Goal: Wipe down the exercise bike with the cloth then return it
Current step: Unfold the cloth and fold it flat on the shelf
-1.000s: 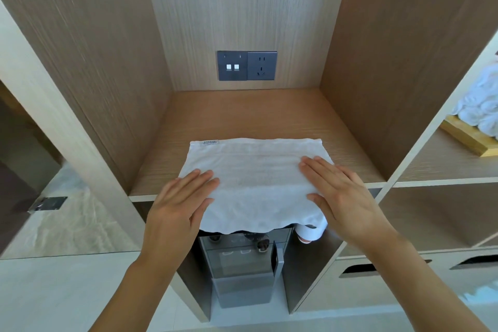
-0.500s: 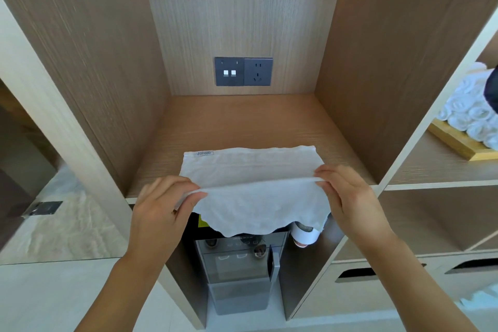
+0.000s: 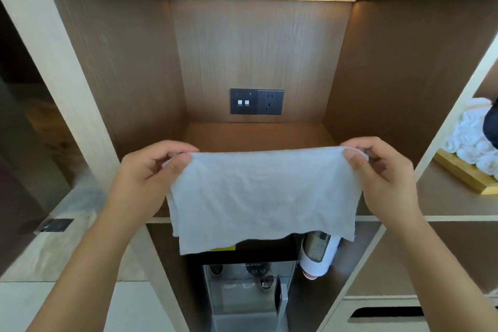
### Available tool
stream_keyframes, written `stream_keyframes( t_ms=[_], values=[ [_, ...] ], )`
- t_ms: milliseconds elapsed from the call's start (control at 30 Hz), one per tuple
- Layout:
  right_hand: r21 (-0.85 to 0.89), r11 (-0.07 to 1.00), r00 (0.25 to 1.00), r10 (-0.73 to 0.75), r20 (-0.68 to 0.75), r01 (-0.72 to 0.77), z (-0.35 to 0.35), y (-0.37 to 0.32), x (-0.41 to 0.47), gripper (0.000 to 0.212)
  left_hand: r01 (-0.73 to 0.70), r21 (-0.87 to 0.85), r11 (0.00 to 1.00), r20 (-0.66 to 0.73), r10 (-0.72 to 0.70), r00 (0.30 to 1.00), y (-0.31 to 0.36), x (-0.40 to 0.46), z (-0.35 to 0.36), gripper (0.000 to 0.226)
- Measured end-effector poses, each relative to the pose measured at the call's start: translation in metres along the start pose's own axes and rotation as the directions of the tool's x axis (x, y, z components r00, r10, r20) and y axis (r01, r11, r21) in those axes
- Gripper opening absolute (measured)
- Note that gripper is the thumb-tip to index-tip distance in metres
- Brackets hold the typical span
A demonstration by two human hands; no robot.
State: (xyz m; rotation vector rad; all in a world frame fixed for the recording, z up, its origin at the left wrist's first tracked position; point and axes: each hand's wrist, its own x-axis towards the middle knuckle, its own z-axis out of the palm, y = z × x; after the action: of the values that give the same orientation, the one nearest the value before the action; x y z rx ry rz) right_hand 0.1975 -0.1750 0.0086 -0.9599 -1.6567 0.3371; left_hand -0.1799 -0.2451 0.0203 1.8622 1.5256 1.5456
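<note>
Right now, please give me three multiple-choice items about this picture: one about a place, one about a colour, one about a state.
1. Where is the socket panel?
A. on the back wall of the niche
B. on the niche floor
C. on the left side wall

2. What colour is the cloth?
A. dark blue
B. red
C. white

3. How is the cloth held?
A. spread flat on the shelf
B. hanging from both hands
C. rolled up in one hand

Answers: 1 A, it sits on the rear panel; 2 C, the fabric is pale; 3 B, the left hand and right hand pinch its upper corners.

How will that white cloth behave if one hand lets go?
The cloth looks floppy: it sags between the left hand and right hand. Released, that corner would probably drop. It seems light, held by fingertip pinches.
</note>
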Motion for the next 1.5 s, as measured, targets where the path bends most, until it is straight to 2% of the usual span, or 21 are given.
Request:
stream_keyframes(
  t_ms=[100,167,233,267,300,367,433,500,600,667,733,833,900,1067,1233,1300,1400,1500],
  values=[
    [-0.055,0.994,0.993,0.093,0.073,-0.089,0.016,0.020,0.035,0.011,0.057,0.144,0.988,0.006,-0.059,0.998,-0.012,0.039,0.016,0.021],
    [-0.251,0.955,0.965,0.205,0.161,-0.160,0.029,0.033,0.053,0.014,0.134,0.280,0.951,0.028,-0.147,0.989,-0.027,0.062,0.031,0.018],
    [-0.475,0.875,0.948,0.221,0.230,-0.088,0.040,0.038,0.056,0.029,0.166,0.506,0.846,0.108,-0.253,0.961,-0.038,0.070,0.043,0.038],
    [-0.504,0.863,0.945,0.192,0.266,-0.033,0.044,0.037,0.053,0.033,0.136,0.574,0.807,0.136,-0.258,0.956,-0.042,0.067,0.047,0.047],
    [-0.470,0.883,0.934,0.161,0.320,0.009,0.047,0.034,0.048,0.032,0.093,0.583,0.807,0.157,-0.224,0.962,-0.045,0.061,0.051,0.050],
    [-0.324,0.944,0.876,0.103,0.471,0.063,0.053,0.030,0.029,0.026,-0.015,0.456,0.890,0.268,-0.122,0.956,-0.047,0.041,0.061,0.040],
    [-0.213,0.975,0.806,0.072,0.588,0.069,0.060,0.027,0.008,0.025,-0.084,0.334,0.939,0.463,-0.086,0.882,-0.049,0.018,0.073,0.031],
    [-0.212,0.974,0.768,0.076,0.636,0.079,0.065,0.026,-0.008,0.037,-0.098,0.348,0.932,0.525,-0.107,0.844,-0.052,0.001,0.080,0.036],
    [-0.243,0.965,0.778,0.081,0.623,0.094,0.064,0.027,-0.024,0.057,-0.074,0.379,0.922,0.496,-0.136,0.858,-0.056,-0.012,0.079,0.047],
    [-0.258,0.960,0.772,0.082,0.630,0.108,0.060,0.029,-0.033,0.060,-0.088,0.378,0.922,0.510,-0.128,0.850,-0.056,-0.019,0.075,0.050],
    [-0.258,0.952,0.788,0.031,0.615,0.164,0.056,0.032,-0.043,0.051,-0.122,0.368,0.922,0.491,-0.082,0.867,-0.055,-0.027,0.071,0.042],
    [-0.206,0.955,0.845,-0.073,0.529,0.212,0.051,0.035,-0.053,0.025,-0.200,0.366,0.909,0.425,0.028,0.905,-0.053,-0.043,0.069,0.036],
    [-0.203,0.944,0.874,-0.141,0.465,0.261,0.047,0.035,-0.055,0.016,-0.245,0.362,0.899,0.374,0.101,0.922,-0.050,-0.049,0.066,0.028],
    [-0.353,0.888,0.929,-0.178,0.324,0.293,0.033,0.037,-0.039,0.019,-0.301,0.488,0.820,0.236,0.208,0.949,-0.048,-0.036,0.047,0.016],
    [-0.435,0.868,0.962,-0.150,0.228,0.238,0.036,0.046,0.010,0.009,-0.288,0.463,0.838,0.125,0.260,0.957,-0.047,0.024,0.044,0.015],
    [-0.468,0.866,0.973,-0.078,0.217,0.174,0.049,0.054,0.040,0.009,-0.262,0.474,0.841,0.109,0.240,0.965,-0.048,0.059,0.053,0.017],
    [-0.531,0.846,0.967,0.092,0.239,0.050,0.070,0.066,0.084,0.011,-0.090,0.528,0.844,0.063,0.067,0.996,-0.054,0.106,0.066,0.017],
    [-0.563,0.826,0.954,0.147,0.261,0.027,0.081,0.066,0.112,0.014,0.033,0.530,0.847,0.030,-0.058,0.998,-0.058,0.134,0.071,0.018]
  ],
)
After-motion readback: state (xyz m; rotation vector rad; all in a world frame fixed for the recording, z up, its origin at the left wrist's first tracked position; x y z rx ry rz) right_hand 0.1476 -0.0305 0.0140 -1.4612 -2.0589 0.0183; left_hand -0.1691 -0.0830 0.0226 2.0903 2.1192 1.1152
